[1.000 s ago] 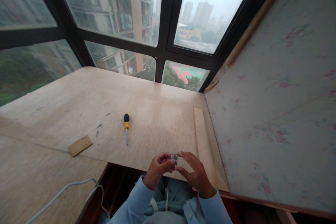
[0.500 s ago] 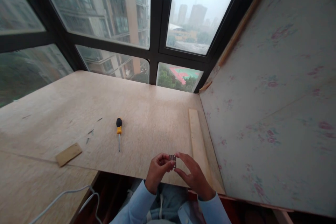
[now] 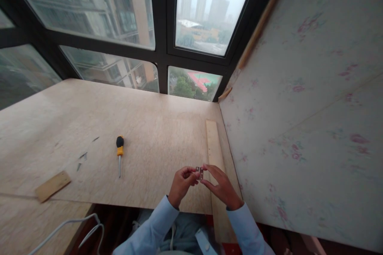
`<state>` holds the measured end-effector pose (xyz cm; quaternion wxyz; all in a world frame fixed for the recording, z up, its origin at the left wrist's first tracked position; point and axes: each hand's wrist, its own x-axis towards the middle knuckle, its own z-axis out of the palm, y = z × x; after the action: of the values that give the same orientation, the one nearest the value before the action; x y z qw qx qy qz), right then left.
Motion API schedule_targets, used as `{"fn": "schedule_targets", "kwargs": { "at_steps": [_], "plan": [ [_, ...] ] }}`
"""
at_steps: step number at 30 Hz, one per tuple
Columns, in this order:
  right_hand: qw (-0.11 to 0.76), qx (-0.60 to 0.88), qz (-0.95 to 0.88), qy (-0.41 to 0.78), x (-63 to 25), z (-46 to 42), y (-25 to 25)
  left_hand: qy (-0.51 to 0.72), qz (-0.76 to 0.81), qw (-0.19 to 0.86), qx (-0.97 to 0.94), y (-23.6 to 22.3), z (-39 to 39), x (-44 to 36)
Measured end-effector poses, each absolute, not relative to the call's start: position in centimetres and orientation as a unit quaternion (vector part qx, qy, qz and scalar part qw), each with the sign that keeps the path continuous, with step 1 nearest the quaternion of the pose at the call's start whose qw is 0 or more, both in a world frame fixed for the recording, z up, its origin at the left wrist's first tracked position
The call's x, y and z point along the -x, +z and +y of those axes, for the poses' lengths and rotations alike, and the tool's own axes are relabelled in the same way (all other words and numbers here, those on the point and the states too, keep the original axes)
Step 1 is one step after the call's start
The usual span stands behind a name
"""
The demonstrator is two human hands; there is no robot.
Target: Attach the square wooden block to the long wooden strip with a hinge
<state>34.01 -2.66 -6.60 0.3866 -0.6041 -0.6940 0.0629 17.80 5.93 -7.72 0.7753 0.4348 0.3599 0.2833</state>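
Observation:
A small metal hinge with screw holes is held up between my two hands, over the table near its front edge. My left hand is closed, pinching the hinge's left side between thumb and fingers. On the other side, the thumb and index finger of my right hand grip the hinge's right edge at top and bottom. A long wooden board lies just beyond and under my right hand. To the left, a yellow and black screwdriver rests with its shaft pointing towards me.
Several small screws lie scattered left of the screwdriver. A short wooden piece sits near the seam of the table. At the lower left runs a white cable. A flowered wall bounds the right side, windows the back.
My view has turned a little to the right, so the screwdriver, screws and boards appear further left. Both hands still hold the hinge, now closer to the long board.

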Motion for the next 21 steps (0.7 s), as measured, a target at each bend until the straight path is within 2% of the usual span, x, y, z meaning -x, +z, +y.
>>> {"fn": "schedule_targets", "kwargs": {
  "at_steps": [6, 16, 21],
  "plan": [
    [0.398, 0.629, -0.659, 0.105, -37.5, -0.7, -8.3, 0.260, 0.378, 0.766, -0.451, -9.6, 7.9, -21.1],
    [0.412, 0.670, -0.602, 0.141, -43.3, 3.2, -14.2, 0.216, 0.425, 0.738, -0.477, -12.9, 11.8, -27.8],
    [0.408, 0.689, -0.579, 0.153, -44.8, 4.3, -15.3, 0.186, 0.456, 0.715, -0.497, -13.7, 12.8, -29.8]
  ]
}}
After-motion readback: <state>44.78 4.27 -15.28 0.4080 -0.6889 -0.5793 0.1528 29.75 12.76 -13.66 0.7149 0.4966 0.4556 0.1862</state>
